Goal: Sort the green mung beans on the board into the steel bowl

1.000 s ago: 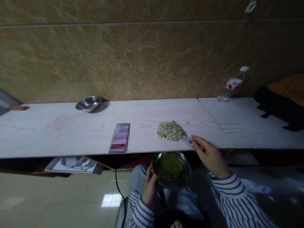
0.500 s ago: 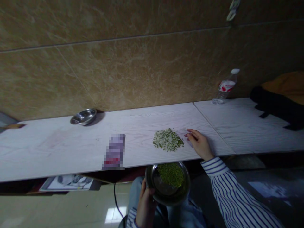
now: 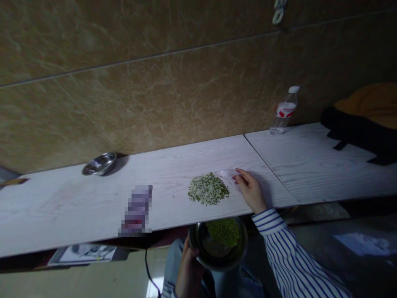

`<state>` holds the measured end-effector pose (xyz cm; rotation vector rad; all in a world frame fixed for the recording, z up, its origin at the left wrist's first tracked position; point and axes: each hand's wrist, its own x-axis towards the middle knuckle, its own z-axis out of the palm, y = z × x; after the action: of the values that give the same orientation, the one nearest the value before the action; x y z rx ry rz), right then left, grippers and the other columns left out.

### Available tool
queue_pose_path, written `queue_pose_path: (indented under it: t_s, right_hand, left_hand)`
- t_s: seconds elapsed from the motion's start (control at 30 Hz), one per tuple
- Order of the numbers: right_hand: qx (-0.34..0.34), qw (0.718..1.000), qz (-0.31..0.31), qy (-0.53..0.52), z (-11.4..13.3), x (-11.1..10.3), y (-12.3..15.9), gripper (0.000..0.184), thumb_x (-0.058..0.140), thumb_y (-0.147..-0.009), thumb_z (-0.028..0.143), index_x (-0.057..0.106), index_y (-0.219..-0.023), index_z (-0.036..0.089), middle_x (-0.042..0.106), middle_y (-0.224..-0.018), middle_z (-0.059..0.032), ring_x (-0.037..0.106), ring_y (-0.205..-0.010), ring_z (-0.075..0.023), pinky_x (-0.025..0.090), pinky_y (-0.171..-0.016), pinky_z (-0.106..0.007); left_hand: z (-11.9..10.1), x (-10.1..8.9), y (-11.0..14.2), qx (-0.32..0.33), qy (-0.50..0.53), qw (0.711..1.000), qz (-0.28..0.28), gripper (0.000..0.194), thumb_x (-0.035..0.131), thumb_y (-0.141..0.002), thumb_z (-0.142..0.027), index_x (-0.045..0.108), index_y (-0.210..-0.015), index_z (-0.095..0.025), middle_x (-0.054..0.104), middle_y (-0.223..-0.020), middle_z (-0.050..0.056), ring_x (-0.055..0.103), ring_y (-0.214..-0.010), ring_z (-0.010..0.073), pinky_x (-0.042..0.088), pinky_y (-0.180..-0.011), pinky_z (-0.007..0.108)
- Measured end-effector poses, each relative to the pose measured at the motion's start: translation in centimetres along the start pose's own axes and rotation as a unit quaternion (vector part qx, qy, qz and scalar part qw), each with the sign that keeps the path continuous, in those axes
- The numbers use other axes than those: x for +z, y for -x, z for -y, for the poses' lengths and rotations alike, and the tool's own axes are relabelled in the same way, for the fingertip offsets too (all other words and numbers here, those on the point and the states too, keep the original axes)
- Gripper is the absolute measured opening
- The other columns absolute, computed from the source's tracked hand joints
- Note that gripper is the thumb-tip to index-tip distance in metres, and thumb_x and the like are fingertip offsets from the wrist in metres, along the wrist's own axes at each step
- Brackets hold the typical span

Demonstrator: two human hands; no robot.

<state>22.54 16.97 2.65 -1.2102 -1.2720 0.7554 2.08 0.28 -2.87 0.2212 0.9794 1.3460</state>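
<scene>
My left hand [image 3: 190,265] is closed on the near left rim of a steel bowl [image 3: 214,264], held just below the table's front edge. Small green beans [image 3: 223,232], which look like mung beans, lie in the bowl, gathered toward its upper right. On the table spreads a pile of white and green grains [image 3: 208,189], like rice mixed with beans. Just right of this pile, my right hand [image 3: 250,191] pinches a clear plastic piece [image 3: 227,174] that reaches the pile's upper right edge. Its exact kind is hard to make out.
A second steel bowl [image 3: 99,164] stands tilted near the wall at left. A blurred-out purple packet or phone-like thing [image 3: 136,210] lies by the front edge. At right are a water bottle [image 3: 283,111] and a black and orange bag or cloth [image 3: 366,111].
The view has shifted a little, so the table things sit farther left. The clear plastic in my right hand now shows more plainly beside the pile. My left hand still holds the bowl.
</scene>
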Motion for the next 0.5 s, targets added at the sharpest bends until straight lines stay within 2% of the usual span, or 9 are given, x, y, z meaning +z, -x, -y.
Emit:
queue_pose_path:
  t_s: [0.13,0.33,0.5]
  right_hand:
    - [-0.001,1.0,-0.001,-0.013,-0.3,0.1,-0.1,0.039,0.054,-0.082,0.04,0.063,-0.111,0.015,0.072,-0.091,-0.011,0.065,-0.078,-0.0203,0.053,-0.074,-0.038]
    - [0.003,0.999,0.0,-0.039,-1.2,0.2,-0.4,0.04,0.056,-0.075,0.031,0.061,-0.112,0.015,0.071,-0.097,-0.0117,0.065,-0.085,-0.0208,0.052,-0.079,-0.04]
    - [-0.002,0.998,0.023,-0.064,-1.3,0.2,-0.6,0.042,0.06,-0.071,0.03,0.059,-0.11,0.017,0.071,-0.091,-0.0089,0.066,-0.084,-0.0202,0.052,-0.078,-0.039]
  left_hand:
    - [0.5,0.5,-0.1,0.019,-0.011,1.0,-0.005,0.055,0.065,-0.062,-0.027,0.064,-0.117,-0.027,0.066,-0.12,0.007,0.054,-0.118,0.0326,0.047,-0.089,0.04]
    - [0.7,1.8,0.6,0.056,0.013,0.998,0.027,0.043,0.068,-0.064,-0.026,0.068,-0.107,-0.028,0.068,-0.116,0.007,0.055,-0.117,0.0329,0.048,-0.09,0.041]
    - [1.2,1.9,1.3,0.032,-0.048,0.997,-0.052,0.044,0.063,-0.072,-0.03,0.062,-0.116,-0.028,0.066,-0.116,0.008,0.063,-0.101,0.0298,0.052,-0.079,0.041]
